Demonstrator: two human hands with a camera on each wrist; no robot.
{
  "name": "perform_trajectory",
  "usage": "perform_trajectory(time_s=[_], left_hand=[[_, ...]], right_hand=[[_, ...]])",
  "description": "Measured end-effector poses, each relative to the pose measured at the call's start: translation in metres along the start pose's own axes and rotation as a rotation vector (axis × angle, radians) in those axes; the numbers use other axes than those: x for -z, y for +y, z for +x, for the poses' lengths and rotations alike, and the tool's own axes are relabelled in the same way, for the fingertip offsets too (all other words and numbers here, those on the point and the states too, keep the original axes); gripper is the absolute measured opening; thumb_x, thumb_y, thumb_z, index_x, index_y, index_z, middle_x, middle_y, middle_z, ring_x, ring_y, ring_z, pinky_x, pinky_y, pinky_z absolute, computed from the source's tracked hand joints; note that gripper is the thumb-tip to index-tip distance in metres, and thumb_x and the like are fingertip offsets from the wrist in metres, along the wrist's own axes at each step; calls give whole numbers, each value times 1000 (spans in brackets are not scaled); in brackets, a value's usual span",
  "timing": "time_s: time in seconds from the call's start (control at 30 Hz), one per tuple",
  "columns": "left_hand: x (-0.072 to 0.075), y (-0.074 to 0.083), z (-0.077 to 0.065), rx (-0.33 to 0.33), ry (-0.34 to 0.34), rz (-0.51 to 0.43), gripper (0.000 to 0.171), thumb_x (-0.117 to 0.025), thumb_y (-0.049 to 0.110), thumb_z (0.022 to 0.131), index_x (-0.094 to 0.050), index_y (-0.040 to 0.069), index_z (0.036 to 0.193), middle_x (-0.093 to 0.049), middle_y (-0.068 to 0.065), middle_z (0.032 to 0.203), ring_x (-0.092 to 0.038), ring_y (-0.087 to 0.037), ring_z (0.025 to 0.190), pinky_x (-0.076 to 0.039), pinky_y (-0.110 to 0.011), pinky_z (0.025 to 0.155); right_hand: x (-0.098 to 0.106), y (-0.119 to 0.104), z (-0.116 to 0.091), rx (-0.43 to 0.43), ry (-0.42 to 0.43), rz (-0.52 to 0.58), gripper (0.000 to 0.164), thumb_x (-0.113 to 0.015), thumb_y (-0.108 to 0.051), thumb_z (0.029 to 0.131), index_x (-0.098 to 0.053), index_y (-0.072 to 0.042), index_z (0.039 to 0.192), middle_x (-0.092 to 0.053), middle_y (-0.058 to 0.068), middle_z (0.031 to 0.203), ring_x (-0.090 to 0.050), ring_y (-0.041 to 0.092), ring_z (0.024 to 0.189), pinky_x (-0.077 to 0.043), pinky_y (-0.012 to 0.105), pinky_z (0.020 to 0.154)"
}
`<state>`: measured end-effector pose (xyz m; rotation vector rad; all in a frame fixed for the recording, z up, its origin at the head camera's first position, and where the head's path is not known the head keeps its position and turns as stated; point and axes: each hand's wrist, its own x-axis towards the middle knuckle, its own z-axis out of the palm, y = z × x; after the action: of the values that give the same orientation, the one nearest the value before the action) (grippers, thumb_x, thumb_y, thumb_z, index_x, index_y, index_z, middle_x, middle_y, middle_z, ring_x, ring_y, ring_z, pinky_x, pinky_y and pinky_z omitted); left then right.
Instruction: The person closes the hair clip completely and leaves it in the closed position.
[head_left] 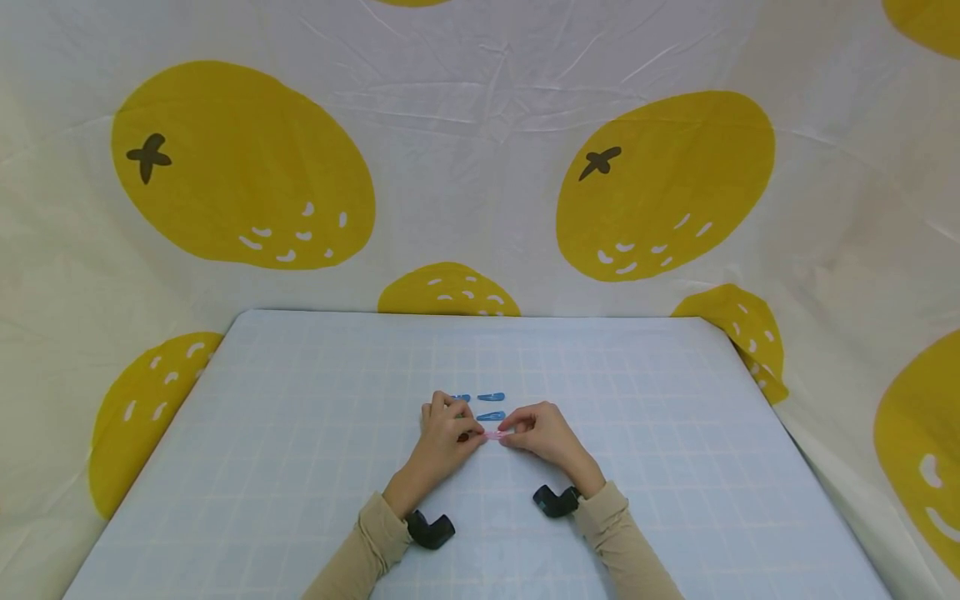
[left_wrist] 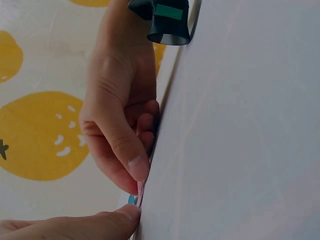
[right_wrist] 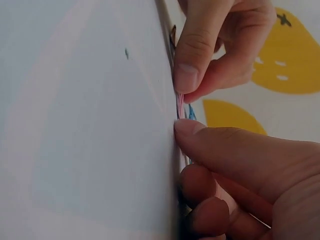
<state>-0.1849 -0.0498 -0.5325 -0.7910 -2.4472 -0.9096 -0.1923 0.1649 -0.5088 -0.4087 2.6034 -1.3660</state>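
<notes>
A pink snap hair clip (head_left: 493, 434) lies between my hands at the table's middle, one end toward each. My left hand (head_left: 442, 440) pinches its left end between thumb and finger. From the other side, my right hand (head_left: 549, 433) pinches the right end. In the left wrist view a short pink stretch of the clip (left_wrist: 140, 189) shows between the fingertips. The right wrist view also shows the pink clip (right_wrist: 181, 106) there, close to the table surface. Fingers cover both ends. A dark brown item (head_left: 463, 436) is partly hidden beneath my left hand.
Just beyond the hands lie blue hair clips: one at the back (head_left: 491, 397), one nearer (head_left: 491, 416), and another (head_left: 461, 397) partly behind the left fingers. All rest on a pale gridded tablecloth (head_left: 315, 400). A fruit-patterned curtain (head_left: 465, 192) hangs behind the table.
</notes>
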Motion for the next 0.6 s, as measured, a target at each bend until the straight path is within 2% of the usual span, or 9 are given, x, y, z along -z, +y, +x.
perform_trajectory(time_s=[0.6], left_hand=[[0, 0, 1, -11, 5, 4, 10, -88, 16, 75, -78, 15, 75, -53, 9, 78, -42, -23, 94, -26, -41, 77]], right_hand=[[1, -1, -1, 15, 9, -6, 10, -83, -11, 78, -76, -13, 85, -55, -2, 61, -46, 10, 52, -37, 25, 51]])
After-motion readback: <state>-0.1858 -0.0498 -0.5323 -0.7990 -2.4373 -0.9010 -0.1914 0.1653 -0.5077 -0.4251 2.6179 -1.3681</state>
